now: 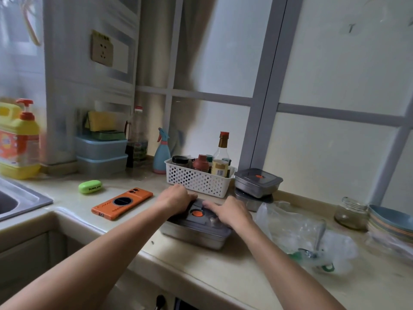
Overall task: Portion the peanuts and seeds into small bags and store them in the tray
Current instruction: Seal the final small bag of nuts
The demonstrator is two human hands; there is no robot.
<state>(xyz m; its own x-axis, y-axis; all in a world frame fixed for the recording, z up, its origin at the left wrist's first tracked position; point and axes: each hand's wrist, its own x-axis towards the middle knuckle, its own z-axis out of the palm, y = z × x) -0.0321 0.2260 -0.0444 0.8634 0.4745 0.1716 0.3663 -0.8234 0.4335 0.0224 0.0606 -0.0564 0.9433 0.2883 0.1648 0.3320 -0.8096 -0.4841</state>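
A steel container (192,237) with a grey lid (196,220) and an orange round valve (197,213) sits on the counter in front of me. My left hand (175,199) lies on the lid's far left corner, fingers bent over its edge. My right hand (230,211) presses flat on the lid's right side, fingers pointing left. Clear plastic bags (297,231) lie crumpled to the right, with a metal spoon (319,236) in them. Whatever is inside the container is hidden.
Two more lidded steel containers (258,183) are stacked behind. A white basket (199,180) of condiment bottles stands at the back. An orange phone (122,205) and a green case (90,187) lie left. A glass jar (350,212) and stacked bowls (391,222) stand right; the sink (20,198) is far left.
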